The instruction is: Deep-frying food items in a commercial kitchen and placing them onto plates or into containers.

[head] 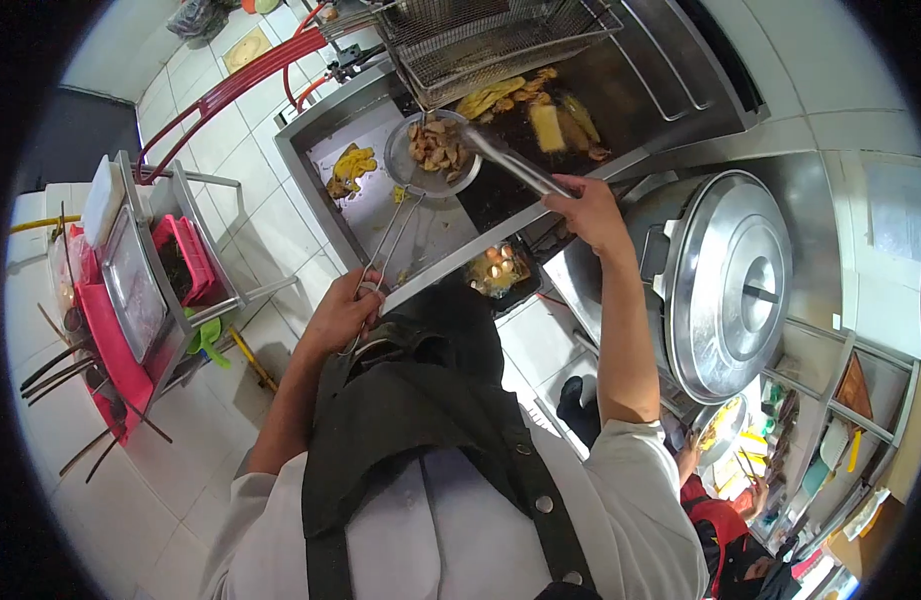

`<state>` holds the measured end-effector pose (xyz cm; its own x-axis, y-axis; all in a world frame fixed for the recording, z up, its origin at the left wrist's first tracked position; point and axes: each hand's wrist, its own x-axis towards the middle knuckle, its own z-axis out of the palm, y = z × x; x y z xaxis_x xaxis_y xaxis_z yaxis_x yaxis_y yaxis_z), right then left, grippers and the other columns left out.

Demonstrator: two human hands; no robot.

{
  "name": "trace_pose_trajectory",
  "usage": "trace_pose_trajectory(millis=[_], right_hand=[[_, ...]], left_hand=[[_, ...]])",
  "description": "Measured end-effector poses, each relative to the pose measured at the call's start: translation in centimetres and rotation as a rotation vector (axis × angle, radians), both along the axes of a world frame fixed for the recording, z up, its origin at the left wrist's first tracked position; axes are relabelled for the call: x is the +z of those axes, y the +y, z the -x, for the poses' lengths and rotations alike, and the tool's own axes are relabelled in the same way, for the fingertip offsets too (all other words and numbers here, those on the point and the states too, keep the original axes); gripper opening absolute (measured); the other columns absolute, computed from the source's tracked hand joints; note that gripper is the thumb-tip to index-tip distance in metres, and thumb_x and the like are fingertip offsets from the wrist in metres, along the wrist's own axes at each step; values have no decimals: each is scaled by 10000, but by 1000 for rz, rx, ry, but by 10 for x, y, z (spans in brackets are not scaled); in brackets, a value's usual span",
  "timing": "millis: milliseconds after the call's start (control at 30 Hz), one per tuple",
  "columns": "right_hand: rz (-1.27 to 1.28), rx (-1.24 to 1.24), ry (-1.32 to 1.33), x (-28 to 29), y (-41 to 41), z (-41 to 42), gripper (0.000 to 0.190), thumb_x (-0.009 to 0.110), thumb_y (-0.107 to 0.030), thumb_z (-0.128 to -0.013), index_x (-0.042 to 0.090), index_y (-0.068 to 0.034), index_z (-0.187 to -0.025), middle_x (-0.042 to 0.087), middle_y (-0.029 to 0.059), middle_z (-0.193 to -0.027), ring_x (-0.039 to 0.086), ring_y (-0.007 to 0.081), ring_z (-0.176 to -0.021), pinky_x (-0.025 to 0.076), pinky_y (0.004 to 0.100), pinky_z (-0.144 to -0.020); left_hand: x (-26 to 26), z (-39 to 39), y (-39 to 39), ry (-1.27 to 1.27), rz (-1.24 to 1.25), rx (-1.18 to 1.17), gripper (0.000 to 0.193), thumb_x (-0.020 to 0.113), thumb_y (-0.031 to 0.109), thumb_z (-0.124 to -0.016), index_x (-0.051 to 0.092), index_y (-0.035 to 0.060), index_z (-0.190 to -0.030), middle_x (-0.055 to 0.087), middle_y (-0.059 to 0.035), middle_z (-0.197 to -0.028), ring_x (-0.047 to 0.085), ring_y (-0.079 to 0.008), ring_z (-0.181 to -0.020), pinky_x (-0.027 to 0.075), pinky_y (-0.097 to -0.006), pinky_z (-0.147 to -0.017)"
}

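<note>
My left hand is closed around the wire handle of a round strainer. Pieces of browned food lie in its bowl, over a metal-rimmed fryer station. My right hand grips metal tongs, whose far end is at the strainer's right side, by the food. Whether the tongs' tips touch a piece is blurred. Yellow and brown fried pieces lie to the right of the strainer, in or on the dark area. Another yellow fried piece rests on the pale surface at the left.
A wire fryer basket sits above the strainer. A large lidded metal pot stands to the right. At the left is a metal rack with a pink basket. A co-worker's red sleeve and hands show at the lower right.
</note>
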<state>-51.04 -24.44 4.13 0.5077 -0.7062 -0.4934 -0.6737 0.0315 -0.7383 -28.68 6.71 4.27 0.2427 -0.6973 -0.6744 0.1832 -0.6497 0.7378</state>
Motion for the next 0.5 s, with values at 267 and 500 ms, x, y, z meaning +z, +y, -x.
trace_pose_trajectory(millis=[267, 500], right_hand=[[476, 19, 246, -40, -42, -9, 610, 739, -343, -656, 654, 35, -1127, 659, 249, -1041, 628, 364, -1037, 490, 396, -894], [343, 34, 398, -52, -34, -61, 609, 743, -326, -689, 616, 24, -1170, 626, 239, -1145, 607, 366, -1076, 480, 421, -925]], left_hand=[[3, -15, 19, -52, -16, 24, 288, 524, 100, -882, 497, -31, -1137, 494, -23, -593, 453, -93, -449, 394, -258, -421], [13, -15, 36, -39, -14, 123, 277, 532, 100, -888, 502, -27, -1132, 500, -26, -596, 455, -93, -454, 394, -260, -433]])
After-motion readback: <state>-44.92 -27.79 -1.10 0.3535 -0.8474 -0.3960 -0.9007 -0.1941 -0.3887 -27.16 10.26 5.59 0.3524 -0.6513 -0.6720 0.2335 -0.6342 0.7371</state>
